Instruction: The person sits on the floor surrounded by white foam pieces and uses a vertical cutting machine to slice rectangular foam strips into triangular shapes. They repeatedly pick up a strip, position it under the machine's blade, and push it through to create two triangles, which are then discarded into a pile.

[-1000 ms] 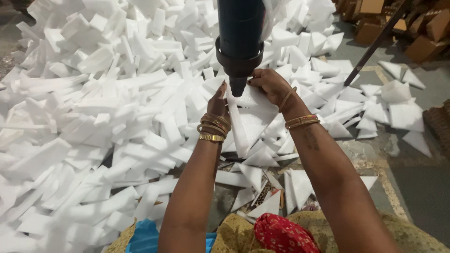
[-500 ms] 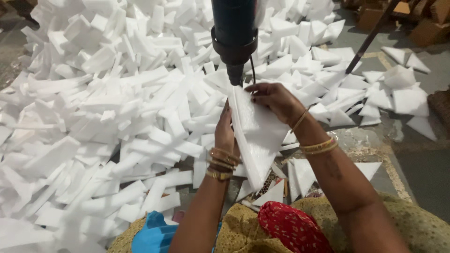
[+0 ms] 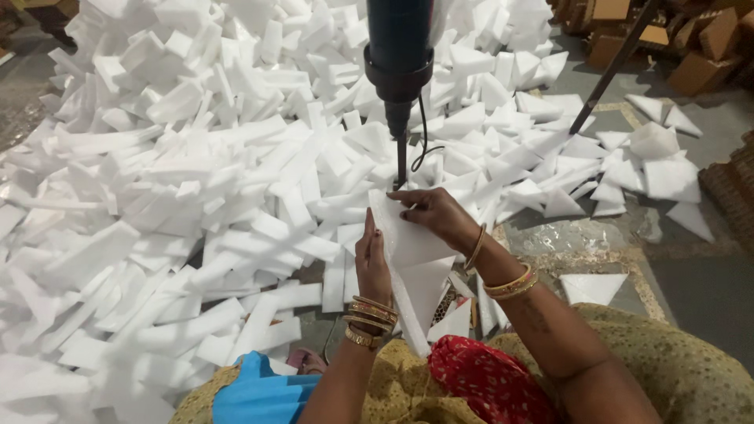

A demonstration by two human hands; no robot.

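Both my hands hold a white foam piece (image 3: 414, 267), long and flat with slanted ends, upright in front of me. My left hand (image 3: 372, 259) presses flat against its left face. My right hand (image 3: 437, 217) grips its top right edge. Gold bangles ring both wrists. Directly above the piece hangs a dark blue machine head (image 3: 399, 55) with a thin metal rod (image 3: 401, 161) pointing down; the rod's tip ends just above the foam's top edge. A thin black wire loops beside the rod.
A big heap of white foam strips and blocks (image 3: 181, 180) covers the floor left and ahead. Triangular foam offcuts (image 3: 644, 169) lie at the right. A dark slanted pole (image 3: 609, 71) stands at the upper right, with brown cardboard boxes (image 3: 699, 47) behind it.
My hands and the foam piece have come down and toward me, away from the machine's rod. The piece now stands lower, below the rod's tip.
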